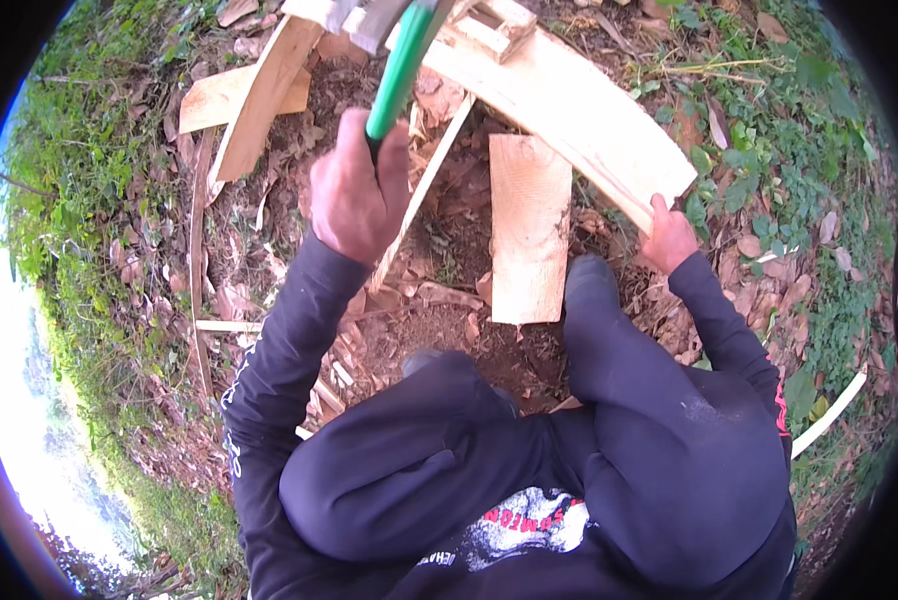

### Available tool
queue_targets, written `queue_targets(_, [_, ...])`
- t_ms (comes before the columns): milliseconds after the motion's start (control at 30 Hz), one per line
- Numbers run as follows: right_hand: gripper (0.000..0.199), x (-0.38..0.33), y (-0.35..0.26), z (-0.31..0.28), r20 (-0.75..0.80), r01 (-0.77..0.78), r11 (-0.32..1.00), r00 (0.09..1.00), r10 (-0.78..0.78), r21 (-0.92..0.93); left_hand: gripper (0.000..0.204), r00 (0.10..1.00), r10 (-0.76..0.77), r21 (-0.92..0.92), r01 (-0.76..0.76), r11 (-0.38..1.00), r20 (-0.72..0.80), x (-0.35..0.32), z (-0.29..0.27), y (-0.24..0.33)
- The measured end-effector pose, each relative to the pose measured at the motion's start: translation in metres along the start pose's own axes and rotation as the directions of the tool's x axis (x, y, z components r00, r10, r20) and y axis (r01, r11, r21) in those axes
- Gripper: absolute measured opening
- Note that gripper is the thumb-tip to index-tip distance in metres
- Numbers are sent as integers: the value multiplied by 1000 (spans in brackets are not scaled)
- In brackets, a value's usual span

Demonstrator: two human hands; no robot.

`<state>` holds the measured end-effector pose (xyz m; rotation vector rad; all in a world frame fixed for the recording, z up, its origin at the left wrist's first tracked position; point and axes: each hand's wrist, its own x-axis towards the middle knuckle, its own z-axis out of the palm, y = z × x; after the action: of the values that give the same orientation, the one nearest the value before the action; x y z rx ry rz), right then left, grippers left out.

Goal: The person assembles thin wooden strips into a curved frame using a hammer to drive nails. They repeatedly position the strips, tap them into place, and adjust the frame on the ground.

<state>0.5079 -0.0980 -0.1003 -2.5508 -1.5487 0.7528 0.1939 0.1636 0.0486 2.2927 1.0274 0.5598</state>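
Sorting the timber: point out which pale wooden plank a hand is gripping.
The long pale plank; the right hand grips its end. The short plank lies untouched.

I see bare soil open between the knees, the only clear ground near the short plank. The long curved board blocks passage on the right, where the right hand grips its end. The left hand holds the green-handled tool raised over a thin slat. Loose boards crowd the upper left.
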Motion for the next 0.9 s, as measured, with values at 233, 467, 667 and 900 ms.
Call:
queue_targets(233, [42,-14,12,-2,0,-10,999,1000,10,-31,26,990,68,203,-93,975,124,1,14,8])
queue_targets(467, [40,-27,42,23,32,-11,1000,999,12,-23,30,874,-256,370,95,924,413,-4,48,-14])
queue_targets(667, [45,-10,44,16,3,58,998,998,-58,6,31,923,-182,398,34,917,340,-9,59,-15])
queue_targets(900, [45,-7,36,20,-26,83,996,996,-82,26,30,960,-154,281,85,956,233,-28,62,-26])
